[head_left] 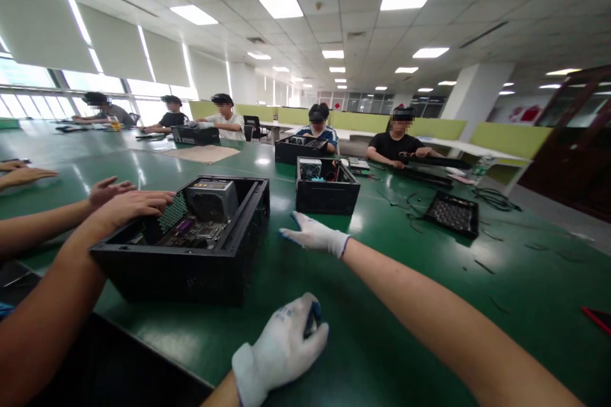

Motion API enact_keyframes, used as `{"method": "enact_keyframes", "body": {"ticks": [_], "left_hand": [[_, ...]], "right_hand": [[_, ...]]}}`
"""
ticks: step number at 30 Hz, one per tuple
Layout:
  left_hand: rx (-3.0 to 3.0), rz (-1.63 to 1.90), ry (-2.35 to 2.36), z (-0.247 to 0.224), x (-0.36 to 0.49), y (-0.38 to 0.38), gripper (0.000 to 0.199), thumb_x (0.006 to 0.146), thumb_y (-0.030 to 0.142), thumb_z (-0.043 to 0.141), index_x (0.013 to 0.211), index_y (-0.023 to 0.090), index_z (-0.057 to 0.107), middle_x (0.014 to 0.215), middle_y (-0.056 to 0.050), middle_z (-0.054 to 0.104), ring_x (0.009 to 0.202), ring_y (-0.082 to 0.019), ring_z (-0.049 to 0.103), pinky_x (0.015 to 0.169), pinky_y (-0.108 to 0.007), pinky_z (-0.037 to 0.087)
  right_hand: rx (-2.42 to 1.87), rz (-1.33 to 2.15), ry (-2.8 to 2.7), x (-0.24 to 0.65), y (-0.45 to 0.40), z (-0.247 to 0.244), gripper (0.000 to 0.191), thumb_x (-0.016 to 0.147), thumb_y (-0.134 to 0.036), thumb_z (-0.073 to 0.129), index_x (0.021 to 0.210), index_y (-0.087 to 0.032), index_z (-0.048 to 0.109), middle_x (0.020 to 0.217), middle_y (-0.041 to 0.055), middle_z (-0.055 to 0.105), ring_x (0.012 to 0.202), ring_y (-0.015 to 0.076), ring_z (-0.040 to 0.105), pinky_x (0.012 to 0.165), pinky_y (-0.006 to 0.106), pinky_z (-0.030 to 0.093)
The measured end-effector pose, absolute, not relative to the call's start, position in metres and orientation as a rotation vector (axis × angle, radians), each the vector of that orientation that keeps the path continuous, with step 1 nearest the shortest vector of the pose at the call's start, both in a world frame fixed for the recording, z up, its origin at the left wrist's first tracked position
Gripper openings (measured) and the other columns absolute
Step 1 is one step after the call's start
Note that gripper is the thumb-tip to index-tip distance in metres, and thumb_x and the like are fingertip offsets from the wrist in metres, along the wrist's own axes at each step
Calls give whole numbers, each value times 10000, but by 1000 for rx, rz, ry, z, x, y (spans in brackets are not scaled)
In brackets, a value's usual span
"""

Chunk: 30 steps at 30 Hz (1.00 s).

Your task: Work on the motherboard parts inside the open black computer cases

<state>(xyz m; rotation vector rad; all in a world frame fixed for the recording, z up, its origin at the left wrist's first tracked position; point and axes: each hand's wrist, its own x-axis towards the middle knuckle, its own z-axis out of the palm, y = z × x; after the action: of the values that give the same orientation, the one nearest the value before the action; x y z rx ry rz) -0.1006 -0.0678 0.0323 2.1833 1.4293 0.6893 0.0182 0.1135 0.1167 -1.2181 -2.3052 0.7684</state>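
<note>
My left hand (pixel 282 344), in a white glove with blue-coated fingertips, is low over the green table near its front edge. Its fingers curl toward the thumb around something small and dark that I cannot make out. My right hand (pixel 317 235), gloved alike, reaches forward with fingers stretched out and nothing in them. It is between a large black computer case (pixel 172 273) on the left and a smaller open case (pixel 328 196) just beyond it. Inside the large case show a power supply (pixel 212 196) and a motherboard (pixel 205 234). A co-worker's bare hand (pixel 136 206) rests over its left side.
Green table (pixel 382 331) spans the view. A black perforated panel (pixel 451 215), loose cables (pixel 496 198) and a red-edged item (pixel 596 318) lie to the right. Across the table, several people handle cases and parts. Another co-worker's hands (pixel 26 175) are at far left.
</note>
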Motion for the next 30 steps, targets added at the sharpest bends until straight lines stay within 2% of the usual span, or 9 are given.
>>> {"method": "enact_keyframes", "body": {"ticks": [1, 3, 6, 9, 12, 16, 21, 26, 30], "left_hand": [[2208, 673, 1416, 35, -96, -57, 207, 940, 377, 525, 1059, 225, 598, 883, -27, 706, 835, -220, 691, 802, -340, 550], [2262, 644, 1411, 36, -84, -32, 206, 940, 384, 522, 1042, 220, 592, 882, -31, 708, 827, -226, 697, 766, -337, 544], [2344, 637, 1435, 26, -71, 2, 283, 953, 385, 493, 1138, 192, 586, 967, -70, 728, 875, -249, 717, 794, -357, 551], [2387, 702, 1463, 11, -66, 20, 346, 957, 370, 474, 1217, 163, 567, 999, -91, 721, 908, -263, 715, 838, -382, 554], [2413, 735, 1443, 4, -68, 23, 338, 964, 363, 456, 1211, 163, 569, 1010, -95, 709, 908, -262, 704, 837, -389, 555], [2428, 684, 1440, 6, -71, 23, 313, 955, 358, 466, 1178, 171, 580, 1010, -97, 701, 883, -264, 698, 806, -394, 553], [2419, 664, 1463, 5, -70, 25, 290, 965, 375, 461, 1140, 182, 590, 944, -69, 695, 846, -253, 693, 769, -383, 543], [2418, 658, 1491, 4, -73, 26, 299, 1006, 388, 418, 1132, 188, 602, 945, -71, 707, 853, -253, 698, 777, -382, 542], [2422, 707, 1482, 5, -76, 28, 282, 1010, 331, 410, 1170, 184, 590, 996, -83, 717, 902, -251, 704, 831, -380, 545]], "right_hand": [[-1315, 679, -2333, 32, 125, 117, 976, 885, -646, 681, 1586, -37, 378, 1636, 278, 371, 1472, 393, 428, 1217, 472, 358], [-1496, 482, -2364, 60, 152, 119, 969, 930, -621, 622, 1609, -4, 309, 1667, 292, 298, 1539, 394, 316, 1261, 478, 268], [-1709, 197, -2372, 95, 190, 126, 885, 959, -560, 607, 1603, -24, 322, 1665, 292, 297, 1553, 389, 284, 1262, 507, 247], [-1835, -55, -2366, 120, 222, 133, 757, 968, -534, 618, 1576, -141, 398, 1658, 215, 343, 1521, 377, 335, 1223, 592, 286], [-1897, -226, -2371, 132, 249, 138, 649, 978, -527, 614, 1521, -200, 474, 1616, 165, 408, 1459, 356, 414, 1182, 601, 341], [-1964, -337, -2382, 132, 281, 138, 619, 964, -539, 631, 1473, -204, 520, 1559, 151, 472, 1394, 338, 477, 1147, 581, 383], [-2061, -407, -2318, 122, 297, 134, 702, 933, -623, 594, 1461, -166, 519, 1425, 183, 576, 1300, 348, 546, 1073, 568, 428], [-2009, -460, -2355, 120, 281, 136, 637, 925, -602, 534, 1356, -137, 593, 1345, 224, 629, 1260, 377, 560, 1069, 542, 388], [-1928, -499, -2415, 122, 246, 137, 602, 937, -600, 510, 1284, -121, 624, 1293, 230, 664, 1194, 357, 603, 1002, 453, 436]]}}
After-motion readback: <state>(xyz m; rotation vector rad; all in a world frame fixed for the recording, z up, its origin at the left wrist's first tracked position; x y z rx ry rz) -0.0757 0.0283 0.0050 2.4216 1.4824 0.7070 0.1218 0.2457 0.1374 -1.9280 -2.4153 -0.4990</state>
